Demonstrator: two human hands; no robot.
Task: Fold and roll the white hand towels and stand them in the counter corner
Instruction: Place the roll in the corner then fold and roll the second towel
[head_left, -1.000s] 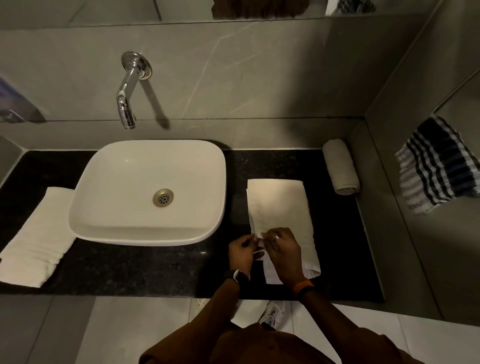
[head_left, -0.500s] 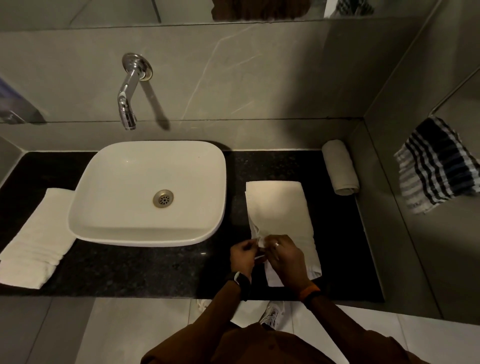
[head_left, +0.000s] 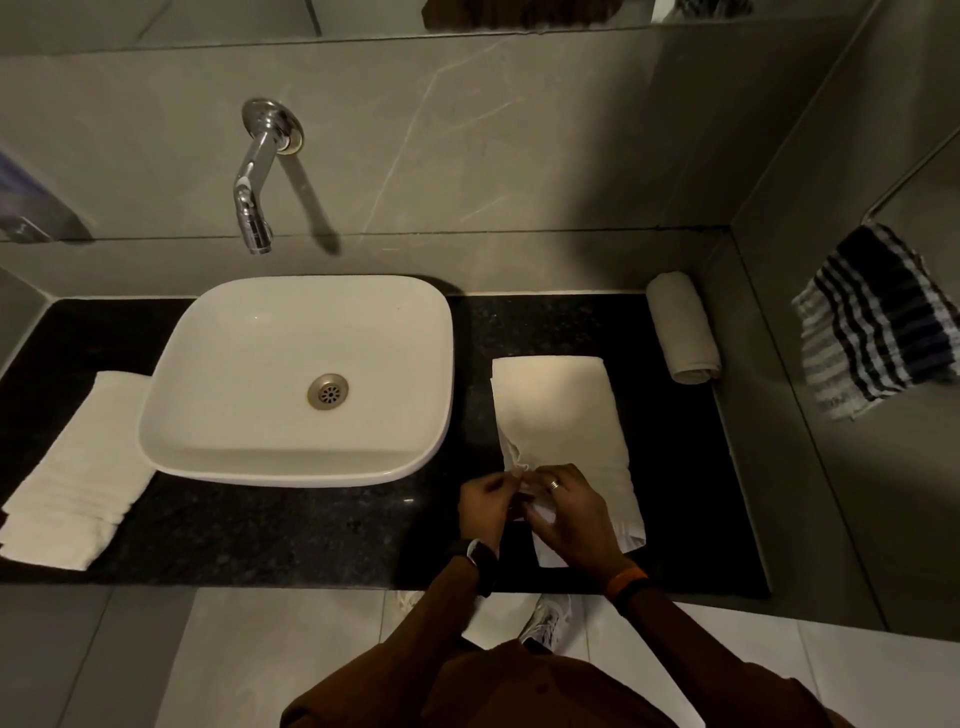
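Observation:
A white hand towel (head_left: 558, 410) lies folded lengthwise on the black counter (head_left: 291, 535), right of the basin. My left hand (head_left: 485, 501) and my right hand (head_left: 569, 514) pinch its near left edge, and the cloth bunches up between the fingers. The towel's near end is partly hidden under my right hand. A rolled towel (head_left: 683, 327) rests in the back right corner of the counter, against the wall. Another folded white towel (head_left: 78, 475) lies flat left of the basin.
A white vessel basin (head_left: 296, 379) takes up the counter's middle, under a chrome wall tap (head_left: 257, 176). A striped black and white cloth (head_left: 878, 322) hangs from a rail on the right wall. Tiled walls close in the counter on three sides.
Both hands have stayed at the towel's near left edge. The fingers have gathered a bit more cloth, and the left edge is more wrinkled.

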